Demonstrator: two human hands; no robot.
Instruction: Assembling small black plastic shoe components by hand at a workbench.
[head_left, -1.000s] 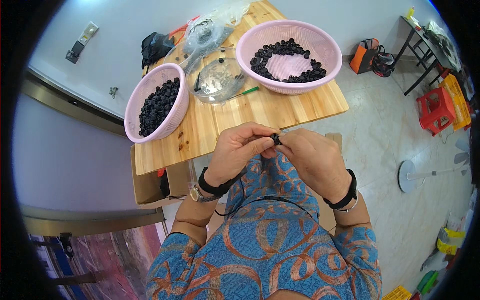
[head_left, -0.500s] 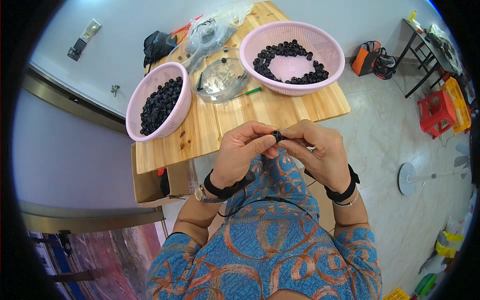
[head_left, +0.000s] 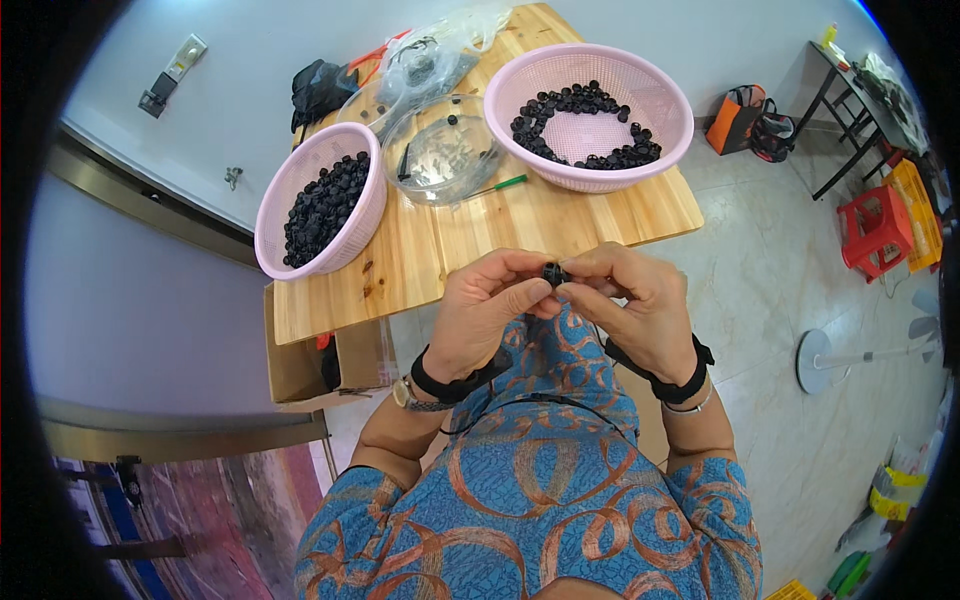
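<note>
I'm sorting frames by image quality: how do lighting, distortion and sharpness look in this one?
Head view: even, soft light with only faint shadows under the pink baskets; strong fisheye bending of the wooden table edges, plus a black rim at the corners; the left hand and right hand are fairly sharp, yet the small black part they pinch is too small to make out.

Left hand (head_left: 487, 312): raised before the chest, fingers curled inward, thumb and forefinger tips pinched together at the midline, dark band and watch at the wrist. Right hand (head_left: 632, 305): mirrored pose, fingertips meeting those of the left, knuckles up, dark band at the wrist. Both forearms bare, elbows bent, rising from patterned sleeves.
</note>
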